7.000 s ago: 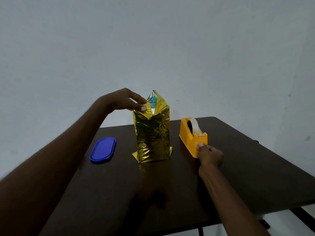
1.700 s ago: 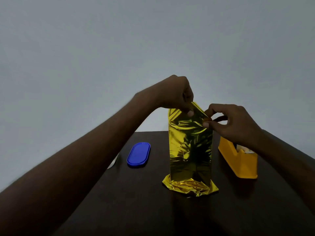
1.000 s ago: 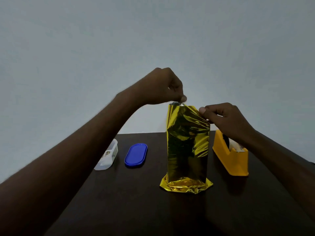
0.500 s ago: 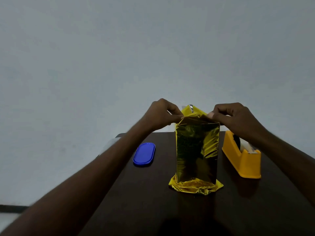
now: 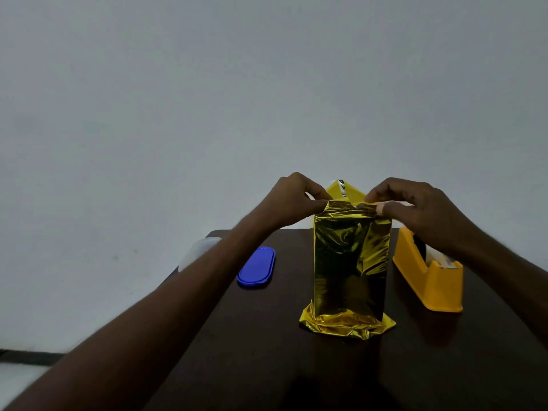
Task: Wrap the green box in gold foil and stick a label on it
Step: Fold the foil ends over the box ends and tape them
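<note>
Foil-wrapped box [image 5: 351, 262] stood upright mid-table [image 5: 267, 366]. Near top flap, raised moments earlier, now folded down. Left hand [image 5: 292, 201] and right hand [image 5: 412, 207] pinched top foil corners. Rear flap still up; tape dispenser [image 5: 430, 280] beside; label pending.

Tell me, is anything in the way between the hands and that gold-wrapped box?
Nothing visible is. The left hand and right hand already pinch the foil at the top of the gold-wrapped box. The tape dispenser stands off to its right, apart from it.
</note>
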`<action>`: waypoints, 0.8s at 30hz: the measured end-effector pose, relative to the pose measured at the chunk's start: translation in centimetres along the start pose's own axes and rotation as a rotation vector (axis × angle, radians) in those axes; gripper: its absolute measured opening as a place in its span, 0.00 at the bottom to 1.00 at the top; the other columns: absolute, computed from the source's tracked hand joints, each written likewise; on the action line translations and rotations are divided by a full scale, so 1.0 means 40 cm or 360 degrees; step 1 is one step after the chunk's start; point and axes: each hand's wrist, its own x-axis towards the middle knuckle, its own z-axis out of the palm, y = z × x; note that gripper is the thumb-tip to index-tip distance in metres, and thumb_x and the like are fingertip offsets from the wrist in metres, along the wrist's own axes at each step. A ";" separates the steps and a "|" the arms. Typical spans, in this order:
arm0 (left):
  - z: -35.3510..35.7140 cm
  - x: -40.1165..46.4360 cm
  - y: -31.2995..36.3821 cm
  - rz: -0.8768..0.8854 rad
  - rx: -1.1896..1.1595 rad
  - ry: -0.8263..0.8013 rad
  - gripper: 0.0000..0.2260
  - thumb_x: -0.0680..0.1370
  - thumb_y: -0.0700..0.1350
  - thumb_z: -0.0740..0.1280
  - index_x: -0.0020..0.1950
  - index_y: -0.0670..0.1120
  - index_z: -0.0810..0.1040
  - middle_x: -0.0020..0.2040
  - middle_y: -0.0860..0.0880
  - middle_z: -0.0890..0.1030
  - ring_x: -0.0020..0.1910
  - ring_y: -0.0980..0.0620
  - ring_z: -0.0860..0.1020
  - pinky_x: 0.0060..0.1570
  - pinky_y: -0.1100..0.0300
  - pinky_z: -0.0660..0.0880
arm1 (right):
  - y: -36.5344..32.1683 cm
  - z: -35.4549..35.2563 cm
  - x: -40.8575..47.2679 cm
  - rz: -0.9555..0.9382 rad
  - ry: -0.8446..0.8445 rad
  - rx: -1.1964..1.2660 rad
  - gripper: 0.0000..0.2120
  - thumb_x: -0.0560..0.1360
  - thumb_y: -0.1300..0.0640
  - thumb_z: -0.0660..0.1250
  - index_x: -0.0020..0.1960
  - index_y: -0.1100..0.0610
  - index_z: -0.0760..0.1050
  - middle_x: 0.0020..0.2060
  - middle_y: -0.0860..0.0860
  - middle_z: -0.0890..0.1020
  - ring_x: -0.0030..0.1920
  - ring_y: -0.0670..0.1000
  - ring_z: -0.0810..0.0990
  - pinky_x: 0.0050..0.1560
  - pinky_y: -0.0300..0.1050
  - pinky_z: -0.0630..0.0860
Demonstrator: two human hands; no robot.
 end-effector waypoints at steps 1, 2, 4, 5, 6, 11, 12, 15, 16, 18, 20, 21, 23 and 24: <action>-0.001 -0.001 -0.002 0.0001 0.0007 -0.0001 0.07 0.76 0.42 0.70 0.51 0.49 0.86 0.41 0.57 0.81 0.35 0.65 0.77 0.37 0.73 0.69 | -0.008 0.002 -0.008 -0.0009 -0.0029 -0.0024 0.15 0.70 0.48 0.64 0.55 0.48 0.78 0.52 0.41 0.82 0.52 0.42 0.79 0.52 0.37 0.72; -0.001 -0.001 -0.002 0.0003 0.0010 -0.0004 0.08 0.76 0.42 0.69 0.51 0.49 0.86 0.41 0.57 0.81 0.35 0.65 0.77 0.38 0.72 0.69 | -0.017 0.008 -0.015 -0.0042 -0.0051 -0.0107 0.18 0.69 0.47 0.65 0.58 0.48 0.76 0.54 0.41 0.80 0.54 0.43 0.77 0.52 0.37 0.71; -0.003 -0.002 -0.004 0.0011 0.0012 -0.0012 0.07 0.76 0.42 0.70 0.51 0.49 0.86 0.41 0.56 0.81 0.35 0.65 0.77 0.37 0.72 0.69 | -0.032 0.026 -0.024 -0.0179 -0.0017 -0.0389 0.24 0.67 0.43 0.68 0.62 0.47 0.73 0.56 0.44 0.78 0.57 0.46 0.74 0.51 0.42 0.70; -0.002 -0.001 -0.004 0.0018 0.0017 -0.0012 0.07 0.76 0.42 0.70 0.51 0.49 0.86 0.42 0.56 0.82 0.35 0.65 0.77 0.37 0.72 0.69 | -0.040 0.036 -0.022 -0.0266 0.0045 -0.0487 0.23 0.67 0.42 0.69 0.61 0.47 0.74 0.56 0.45 0.79 0.58 0.47 0.74 0.51 0.45 0.70; -0.002 -0.001 -0.004 0.0025 0.0022 -0.0011 0.07 0.75 0.43 0.70 0.51 0.49 0.86 0.42 0.55 0.82 0.35 0.65 0.77 0.36 0.73 0.68 | -0.048 0.044 -0.017 -0.0333 0.0131 -0.0520 0.21 0.68 0.43 0.70 0.58 0.49 0.76 0.55 0.46 0.80 0.58 0.49 0.75 0.52 0.47 0.72; -0.004 -0.006 -0.008 0.0072 0.0039 -0.0019 0.06 0.76 0.49 0.72 0.50 0.51 0.86 0.42 0.58 0.81 0.36 0.68 0.77 0.35 0.76 0.67 | -0.087 0.023 0.001 -0.0307 0.0373 -0.0067 0.05 0.73 0.52 0.72 0.45 0.54 0.83 0.45 0.46 0.85 0.49 0.47 0.83 0.52 0.51 0.80; -0.004 -0.007 -0.008 0.0078 0.0036 -0.0018 0.06 0.76 0.50 0.72 0.50 0.51 0.86 0.42 0.58 0.81 0.36 0.68 0.77 0.35 0.76 0.67 | -0.088 0.014 -0.001 -0.0281 0.0365 0.0000 0.03 0.74 0.54 0.73 0.45 0.53 0.83 0.45 0.46 0.86 0.48 0.46 0.83 0.52 0.52 0.81; -0.004 -0.008 -0.009 0.0084 0.0035 -0.0016 0.08 0.75 0.52 0.72 0.51 0.52 0.86 0.43 0.58 0.81 0.37 0.66 0.77 0.36 0.75 0.67 | -0.085 0.007 -0.007 -0.0271 0.0279 -0.0026 0.10 0.72 0.53 0.75 0.52 0.50 0.80 0.48 0.45 0.84 0.52 0.45 0.82 0.53 0.49 0.80; -0.003 -0.007 -0.008 0.0089 0.0041 -0.0018 0.08 0.75 0.52 0.72 0.51 0.52 0.86 0.43 0.57 0.81 0.38 0.65 0.77 0.37 0.74 0.67 | -0.086 0.011 -0.008 -0.0277 0.0217 -0.0067 0.16 0.70 0.51 0.76 0.56 0.49 0.79 0.49 0.45 0.84 0.54 0.45 0.81 0.53 0.48 0.80; -0.003 -0.007 -0.005 0.0100 0.0049 -0.0026 0.08 0.75 0.53 0.72 0.51 0.52 0.86 0.44 0.57 0.81 0.39 0.64 0.78 0.37 0.73 0.67 | -0.088 0.022 -0.010 -0.0361 0.0141 -0.0272 0.22 0.69 0.46 0.77 0.60 0.47 0.77 0.51 0.45 0.83 0.54 0.46 0.80 0.53 0.48 0.78; -0.006 -0.007 -0.005 0.0095 0.0032 -0.0033 0.09 0.74 0.53 0.73 0.50 0.51 0.86 0.44 0.57 0.82 0.40 0.63 0.78 0.37 0.74 0.68 | -0.086 0.029 -0.006 -0.0543 0.0182 -0.0507 0.16 0.69 0.47 0.74 0.55 0.49 0.81 0.48 0.46 0.83 0.51 0.50 0.79 0.48 0.52 0.77; -0.006 -0.008 -0.006 0.0091 0.0012 -0.0039 0.09 0.74 0.54 0.73 0.50 0.52 0.86 0.44 0.57 0.83 0.40 0.63 0.79 0.38 0.75 0.69 | -0.084 0.030 -0.005 -0.0626 0.0229 -0.0573 0.12 0.69 0.49 0.72 0.50 0.51 0.82 0.45 0.47 0.84 0.48 0.52 0.79 0.46 0.53 0.77; -0.009 -0.008 -0.006 0.0095 -0.0014 -0.0056 0.10 0.73 0.55 0.74 0.49 0.52 0.86 0.45 0.55 0.84 0.41 0.62 0.80 0.38 0.76 0.69 | -0.077 0.033 -0.010 -0.0707 0.0309 -0.0639 0.06 0.69 0.52 0.71 0.44 0.53 0.83 0.41 0.48 0.84 0.46 0.54 0.80 0.42 0.54 0.77; -0.010 -0.007 -0.006 0.0105 -0.0009 -0.0068 0.10 0.73 0.55 0.74 0.49 0.51 0.86 0.46 0.54 0.84 0.41 0.62 0.80 0.38 0.77 0.69 | -0.074 0.038 -0.017 -0.0723 0.0330 -0.0666 0.06 0.70 0.52 0.71 0.43 0.53 0.83 0.41 0.48 0.84 0.45 0.54 0.80 0.41 0.54 0.77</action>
